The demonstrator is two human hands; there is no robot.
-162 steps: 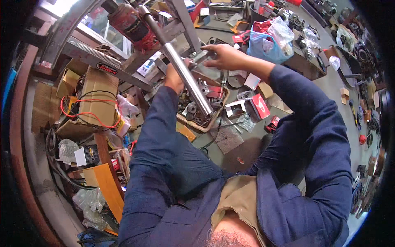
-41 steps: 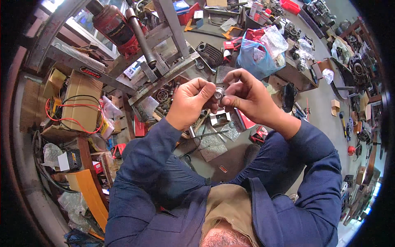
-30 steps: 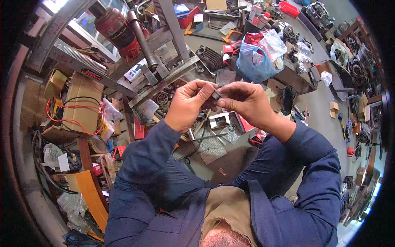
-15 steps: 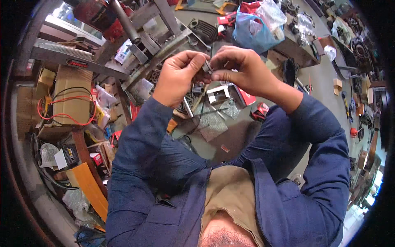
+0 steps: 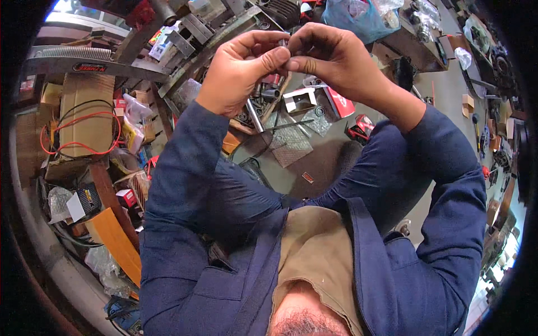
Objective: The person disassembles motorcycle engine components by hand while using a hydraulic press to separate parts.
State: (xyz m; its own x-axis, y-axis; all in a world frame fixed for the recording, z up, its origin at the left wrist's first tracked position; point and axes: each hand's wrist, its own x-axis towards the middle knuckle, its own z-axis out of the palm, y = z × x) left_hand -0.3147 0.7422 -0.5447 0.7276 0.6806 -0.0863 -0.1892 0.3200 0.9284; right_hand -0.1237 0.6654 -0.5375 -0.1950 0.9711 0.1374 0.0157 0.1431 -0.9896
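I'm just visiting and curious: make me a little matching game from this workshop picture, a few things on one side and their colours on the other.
Things:
1. plastic bag beyond the hands
2. loop of wire on the cardboard box
3. jacket sleeve
4. flat board at lower left

Colours:
A. orange
B. light blue
C. red
D. dark blue

Pairs: 1-B, 2-C, 3-D, 4-A

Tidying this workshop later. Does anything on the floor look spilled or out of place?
Yes: small metal parts and clear plastic bags lie scattered on the floor below the left hand and right hand. No liquid spill shows.
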